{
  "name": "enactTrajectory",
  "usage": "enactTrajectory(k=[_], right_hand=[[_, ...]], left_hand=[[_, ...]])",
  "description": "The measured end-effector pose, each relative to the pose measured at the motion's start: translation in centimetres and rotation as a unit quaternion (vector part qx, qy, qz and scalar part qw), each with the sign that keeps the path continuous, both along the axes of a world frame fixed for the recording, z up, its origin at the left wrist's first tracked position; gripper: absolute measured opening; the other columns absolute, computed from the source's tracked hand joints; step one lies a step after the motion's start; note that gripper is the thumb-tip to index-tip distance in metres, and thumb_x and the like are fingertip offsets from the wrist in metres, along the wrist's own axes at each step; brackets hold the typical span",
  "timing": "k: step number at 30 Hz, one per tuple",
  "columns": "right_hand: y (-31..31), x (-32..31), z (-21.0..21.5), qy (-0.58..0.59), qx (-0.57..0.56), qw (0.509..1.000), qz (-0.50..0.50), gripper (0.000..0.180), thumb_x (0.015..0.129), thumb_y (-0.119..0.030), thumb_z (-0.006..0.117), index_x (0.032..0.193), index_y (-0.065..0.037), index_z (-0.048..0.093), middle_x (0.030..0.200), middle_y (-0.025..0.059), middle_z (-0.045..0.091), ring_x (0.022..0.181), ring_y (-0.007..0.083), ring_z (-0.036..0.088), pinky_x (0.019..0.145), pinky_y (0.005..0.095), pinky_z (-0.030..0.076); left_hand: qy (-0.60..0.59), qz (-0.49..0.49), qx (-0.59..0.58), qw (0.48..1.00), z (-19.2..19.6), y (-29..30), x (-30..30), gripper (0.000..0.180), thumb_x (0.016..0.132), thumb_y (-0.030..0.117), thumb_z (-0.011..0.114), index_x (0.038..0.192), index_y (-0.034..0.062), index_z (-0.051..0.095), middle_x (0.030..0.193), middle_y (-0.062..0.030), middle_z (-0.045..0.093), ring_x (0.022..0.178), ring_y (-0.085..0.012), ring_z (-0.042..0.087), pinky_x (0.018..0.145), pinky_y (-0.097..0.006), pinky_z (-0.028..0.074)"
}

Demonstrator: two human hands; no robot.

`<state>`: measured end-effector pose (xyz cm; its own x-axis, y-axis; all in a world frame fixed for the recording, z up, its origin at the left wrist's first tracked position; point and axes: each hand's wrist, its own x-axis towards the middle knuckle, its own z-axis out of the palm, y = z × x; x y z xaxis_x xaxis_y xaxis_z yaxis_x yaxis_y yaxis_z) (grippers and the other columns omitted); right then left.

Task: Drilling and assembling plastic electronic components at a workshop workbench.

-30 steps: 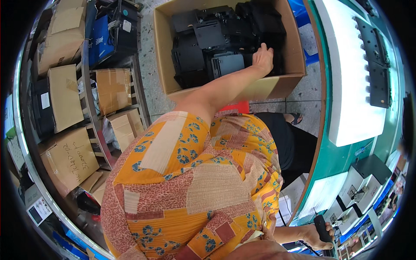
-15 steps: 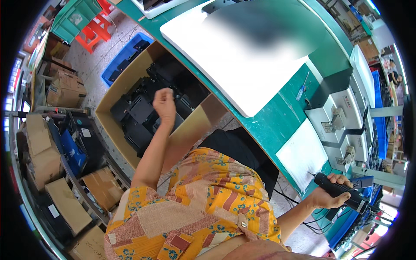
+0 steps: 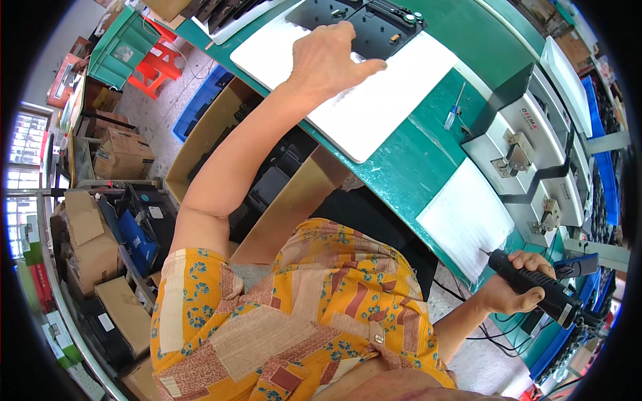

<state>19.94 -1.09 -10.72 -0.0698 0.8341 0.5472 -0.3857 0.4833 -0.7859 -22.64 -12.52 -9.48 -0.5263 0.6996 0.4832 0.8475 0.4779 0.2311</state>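
My left hand (image 3: 322,63) reaches over the white board (image 3: 361,123) on the bench. Its thumb is stretched away from the fingers, and nothing shows in it. Beside its fingertips, at the board's far side, lie black plastic panels (image 3: 384,37) with small fittings on them; whether the fingers touch the nearer one I cannot tell. Off to the right, my right hand (image 3: 509,294) is wrapped round a black electric screwdriver (image 3: 558,299), its thin bit pointing left toward a white sheet (image 3: 465,217).
Below my left forearm stands a cardboard box (image 3: 294,207) of black plastic parts. A blue-handled screwdriver (image 3: 453,115) lies on the green bench (image 3: 418,144), near grey-and-black machines (image 3: 518,150). Beyond the box are a blue crate (image 3: 194,107) and a red stool (image 3: 155,67). Cables hang at lower right.
My left hand has moved from above the cardboard box, up and right, to the black panels on the white board, and its thumb has spread. My right hand still grips the electric screwdriver.
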Motion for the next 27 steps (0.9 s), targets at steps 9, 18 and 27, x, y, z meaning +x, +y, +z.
enactTrajectory(k=[9, 18, 27], right_hand=[[0.0, 0.3, -0.1, 0.011, 0.012, 0.999, 0.035, 0.059, 0.091, -0.054, 0.072, 0.116, -0.004, 0.052, 0.093, 0.0116, 0.054, 0.076, 0.0216, 0.056, 0.067, 0.0368, 0.049], [0.6, 0.7, -0.4, 0.016, 0.015, 0.998, 0.056, 0.058, 0.092, -0.053, 0.071, 0.118, -0.004, 0.054, 0.095, 0.0122, 0.055, 0.077, 0.0229, 0.057, 0.067, 0.0366, 0.05], [0.6, 0.8, -0.4, 0.008, 0.029, 0.998, 0.056, 0.055, 0.094, -0.05, 0.07, 0.117, -0.003, 0.053, 0.094, 0.0132, 0.055, 0.077, 0.023, 0.057, 0.066, 0.0369, 0.05]], left_hand=[[-0.411, 0.012, 0.064, 0.909, 0.5, 0.1, -0.7, 0.035, 0.091, 0.03, 0.076, 0.099, -0.0039, 0.074, 0.073, -0.007, 0.067, 0.059, -0.0154, 0.063, 0.052, -0.028, 0.048], [-0.769, 0.002, 0.194, 0.609, 1.5, 0.3, -1.4, 0.016, 0.097, 0.014, 0.067, 0.099, -0.0005, 0.061, 0.076, -0.0044, 0.064, 0.062, -0.0057, 0.057, 0.045, -0.014, 0.039], [-0.759, 0.056, 0.302, 0.574, 0.5, 2.4, -0.6, 0.012, 0.099, 0.008, 0.064, 0.089, 0.0026, 0.06, 0.074, -0.0084, 0.065, 0.066, -0.0125, 0.064, 0.048, -0.018, 0.049]])
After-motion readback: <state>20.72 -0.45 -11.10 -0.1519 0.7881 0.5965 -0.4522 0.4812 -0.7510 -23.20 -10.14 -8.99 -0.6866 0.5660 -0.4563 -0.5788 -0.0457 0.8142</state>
